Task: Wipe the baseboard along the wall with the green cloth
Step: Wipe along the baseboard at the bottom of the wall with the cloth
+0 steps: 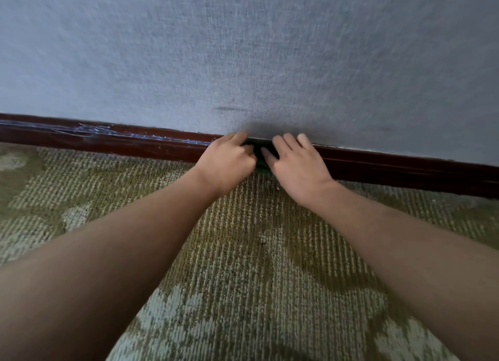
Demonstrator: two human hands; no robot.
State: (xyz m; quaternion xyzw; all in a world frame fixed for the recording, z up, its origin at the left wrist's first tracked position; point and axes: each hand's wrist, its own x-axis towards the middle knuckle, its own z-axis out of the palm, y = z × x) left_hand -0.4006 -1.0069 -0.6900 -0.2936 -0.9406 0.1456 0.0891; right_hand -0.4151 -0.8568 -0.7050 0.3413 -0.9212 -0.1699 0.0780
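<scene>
Two bare hands meet at the foot of a wall, arms reaching forward from the viewer. The left hand [229,158] has its fingers curled, apparently bunching a small dark green cloth [259,155], which is mostly hidden between the hands. The right hand [294,162] lies with fingers straight and flat, pressing the cloth against the glossy reddish-brown wooden baseboard [391,166], likely to keep firm contact for wiping. Pale bluish scuff marks [89,131] streak the baseboard further left. Above is a grey textured wall [243,50]; below, a green and cream patterned carpet [243,252].
</scene>
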